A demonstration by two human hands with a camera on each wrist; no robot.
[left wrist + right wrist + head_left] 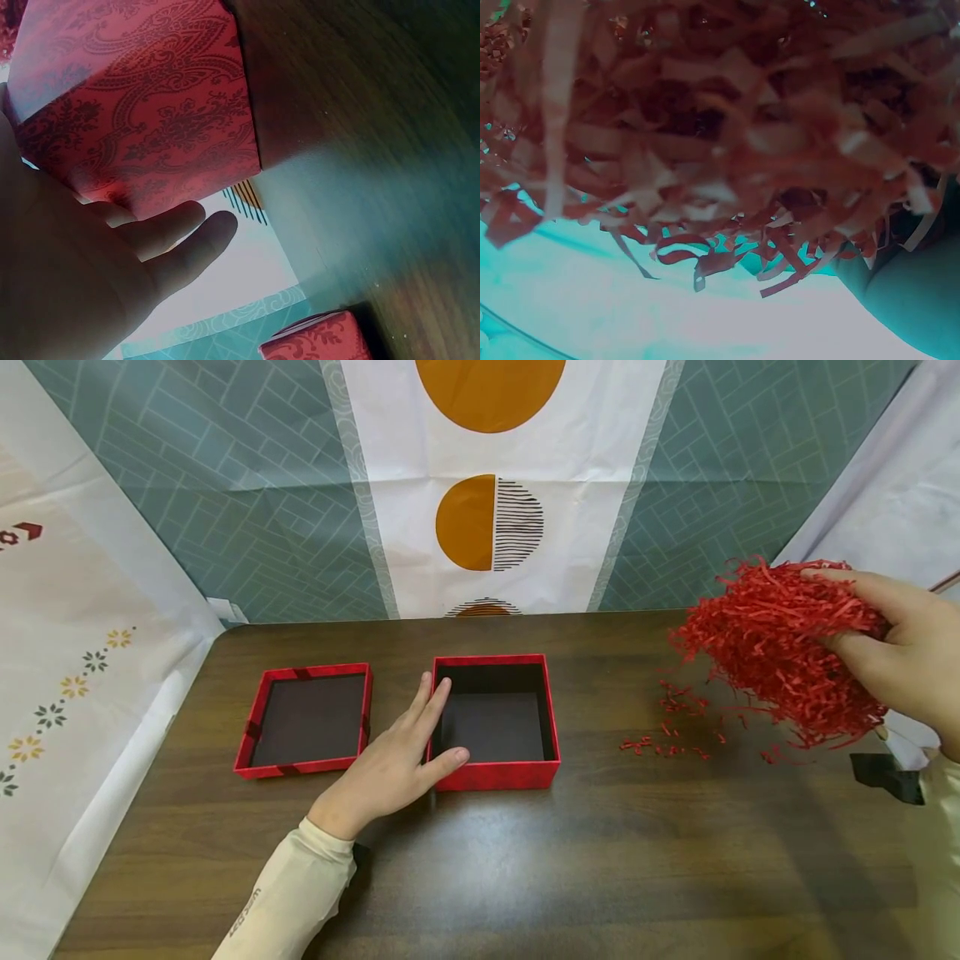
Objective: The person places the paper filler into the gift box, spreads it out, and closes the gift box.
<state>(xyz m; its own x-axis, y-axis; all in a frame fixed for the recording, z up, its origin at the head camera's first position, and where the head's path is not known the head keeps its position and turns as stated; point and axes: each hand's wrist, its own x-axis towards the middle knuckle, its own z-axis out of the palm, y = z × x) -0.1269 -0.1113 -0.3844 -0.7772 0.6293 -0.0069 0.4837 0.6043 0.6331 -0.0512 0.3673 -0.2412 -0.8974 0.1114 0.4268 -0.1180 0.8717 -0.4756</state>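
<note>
A large clump of red shredded paper [787, 643] hangs above the table's right side, gripped by my right hand [900, 643]. In the right wrist view the crinkled paper strips [705, 165] fill most of the picture and hide the fingertips. My left hand [393, 768], its fingers spread and straight, touches the left side of a red box [495, 776] with a dark interior. The left wrist view shows the box's patterned outer wall [150, 97] beside the fingers [195, 251]. No paper shows inside the box.
Left of the box lies its red lid [311, 718], dark inside facing up. Loose red paper scraps [667, 739] are scattered on the wooden table [600, 868] below the clump. A black object [888, 777] is near the right forearm. Patterned cloth [292, 527] hangs behind the table.
</note>
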